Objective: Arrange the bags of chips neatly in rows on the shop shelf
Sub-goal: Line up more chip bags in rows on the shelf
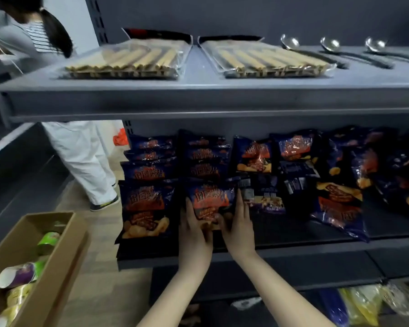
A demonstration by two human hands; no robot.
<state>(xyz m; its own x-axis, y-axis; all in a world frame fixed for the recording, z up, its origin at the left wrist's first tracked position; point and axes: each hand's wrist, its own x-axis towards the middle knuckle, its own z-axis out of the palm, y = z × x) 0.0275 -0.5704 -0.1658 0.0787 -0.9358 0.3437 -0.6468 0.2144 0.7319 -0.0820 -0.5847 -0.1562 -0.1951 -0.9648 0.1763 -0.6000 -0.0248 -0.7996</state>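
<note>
Head view: both my hands hold one bag (210, 199) of chips at the front of the lower shelf (305, 251), just toward 6 o'clock from the frame's middle. My left hand (194, 232) grasps the bag's left edge, fingers running up its side and thumb on its lower front. My right hand (237, 227) grasps the right edge the same way. The bag faces me, upright, at the head of the second column (206, 159), whose bags overlap back toward 12 o'clock. At 9 o'clock, just beside it, stands the first column (147, 208), also overlapping front to back. From 3 o'clock outward, loose bags (338, 204) lie flat and askew, some face down, some tilted.

On the top shelf (198, 100), at 12 o'clock, lie two packs of sticks (125, 60) side by side, with three ladles (291, 42) at 1 o'clock. At 8 o'clock a cardboard box (57, 260) holds cups (19, 276) lying on their sides. Another person (80, 161) stands at 10 o'clock, turned away.
</note>
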